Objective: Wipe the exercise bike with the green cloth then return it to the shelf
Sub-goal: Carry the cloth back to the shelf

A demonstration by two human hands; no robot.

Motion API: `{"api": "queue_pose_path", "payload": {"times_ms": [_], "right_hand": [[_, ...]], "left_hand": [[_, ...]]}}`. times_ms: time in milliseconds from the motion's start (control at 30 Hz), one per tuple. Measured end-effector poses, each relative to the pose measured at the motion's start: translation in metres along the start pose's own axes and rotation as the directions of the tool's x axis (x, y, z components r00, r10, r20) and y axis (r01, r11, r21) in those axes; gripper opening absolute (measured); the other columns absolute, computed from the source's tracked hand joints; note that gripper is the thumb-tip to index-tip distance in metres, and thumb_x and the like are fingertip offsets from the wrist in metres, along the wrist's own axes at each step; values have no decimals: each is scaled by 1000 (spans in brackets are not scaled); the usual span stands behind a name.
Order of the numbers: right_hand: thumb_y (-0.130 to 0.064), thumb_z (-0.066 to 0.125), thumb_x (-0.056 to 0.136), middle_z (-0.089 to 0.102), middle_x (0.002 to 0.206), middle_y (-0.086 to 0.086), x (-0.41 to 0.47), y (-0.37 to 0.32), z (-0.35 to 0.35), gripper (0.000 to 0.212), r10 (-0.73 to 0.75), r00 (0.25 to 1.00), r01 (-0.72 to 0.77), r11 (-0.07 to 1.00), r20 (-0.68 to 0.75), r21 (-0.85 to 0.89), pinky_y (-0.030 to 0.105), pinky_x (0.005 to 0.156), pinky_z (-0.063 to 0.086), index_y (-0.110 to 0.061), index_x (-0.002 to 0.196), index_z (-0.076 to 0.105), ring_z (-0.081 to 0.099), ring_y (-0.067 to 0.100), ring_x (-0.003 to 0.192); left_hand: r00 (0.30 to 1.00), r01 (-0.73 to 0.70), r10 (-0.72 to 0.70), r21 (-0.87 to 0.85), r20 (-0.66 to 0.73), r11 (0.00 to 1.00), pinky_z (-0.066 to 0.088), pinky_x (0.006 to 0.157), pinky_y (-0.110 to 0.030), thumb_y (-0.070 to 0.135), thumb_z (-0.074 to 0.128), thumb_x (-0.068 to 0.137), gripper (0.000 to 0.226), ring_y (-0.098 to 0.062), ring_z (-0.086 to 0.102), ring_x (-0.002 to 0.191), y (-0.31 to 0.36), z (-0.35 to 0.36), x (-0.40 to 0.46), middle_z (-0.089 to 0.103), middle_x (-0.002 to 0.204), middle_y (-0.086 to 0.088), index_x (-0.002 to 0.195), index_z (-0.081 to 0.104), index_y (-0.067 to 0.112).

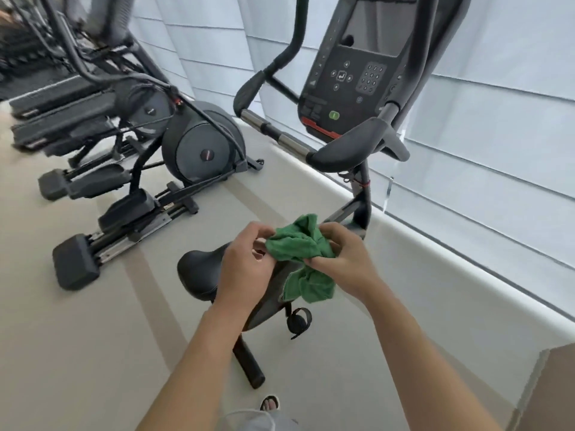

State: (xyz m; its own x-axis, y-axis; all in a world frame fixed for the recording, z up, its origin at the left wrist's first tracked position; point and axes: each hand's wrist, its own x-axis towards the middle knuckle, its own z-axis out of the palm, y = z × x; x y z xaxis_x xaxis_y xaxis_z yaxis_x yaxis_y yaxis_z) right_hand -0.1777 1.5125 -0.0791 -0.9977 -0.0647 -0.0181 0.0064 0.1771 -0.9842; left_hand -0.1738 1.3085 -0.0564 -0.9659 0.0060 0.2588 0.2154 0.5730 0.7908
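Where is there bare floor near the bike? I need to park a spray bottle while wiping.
Bare floor lies left of the saddle, between it and the elliptical's pedals. A second strip runs between the bike and the window blinds. Crowded: around the ellipticals, upper left.

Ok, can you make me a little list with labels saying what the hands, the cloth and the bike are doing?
cloth: green cloth, bunched up, held above the bike
left hand: left hand pinches the cloth's left edge
right hand: right hand grips the cloth's right side
bike: exercise bike, black saddle under the hands
wiping: cloth not touching the bike
nearby: elliptical trainer on the left
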Motion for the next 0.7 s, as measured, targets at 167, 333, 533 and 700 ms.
{"api": "queue_pose_path", "payload": {"times_ms": [167,333,533,700], "right_hand": [[-8,81,76,79,95,-4,8,-25,53,33,-41,981,58,995,188,-82,47,84,65,-27,102,73,77,18,90],[-9,81,77,79,86,-4,2,-52,128,24,-66,939,132,975,339,-177,36,73,65,-27,93,76,77,16,81],[-10,80,76,78,83,-8,-19,-79,242,28,-97,914,197,955,394,-223,33,73,65,-31,95,77,76,11,80],[-14,77,78,76,84,-9,-53,-100,344,26,-104,902,209,954,418,-213,28,70,63,-31,97,75,73,8,81]], "left_hand": [[983,116,-108,51,-145,992,60,73,-38,4,74,88,33,-7,68,82,-40,-65,-30,70,90,16,98,64,33],[954,227,-206,74,-218,971,55,64,-27,4,76,86,33,-12,63,74,-82,-137,-74,68,87,18,90,65,36],[919,326,-311,23,-244,945,58,72,-28,17,80,88,22,-13,64,80,-133,-243,-141,71,97,18,96,74,37],[855,370,-348,-18,-385,929,60,74,-29,15,74,92,24,-11,66,81,-170,-329,-191,71,97,18,98,72,38]]}}
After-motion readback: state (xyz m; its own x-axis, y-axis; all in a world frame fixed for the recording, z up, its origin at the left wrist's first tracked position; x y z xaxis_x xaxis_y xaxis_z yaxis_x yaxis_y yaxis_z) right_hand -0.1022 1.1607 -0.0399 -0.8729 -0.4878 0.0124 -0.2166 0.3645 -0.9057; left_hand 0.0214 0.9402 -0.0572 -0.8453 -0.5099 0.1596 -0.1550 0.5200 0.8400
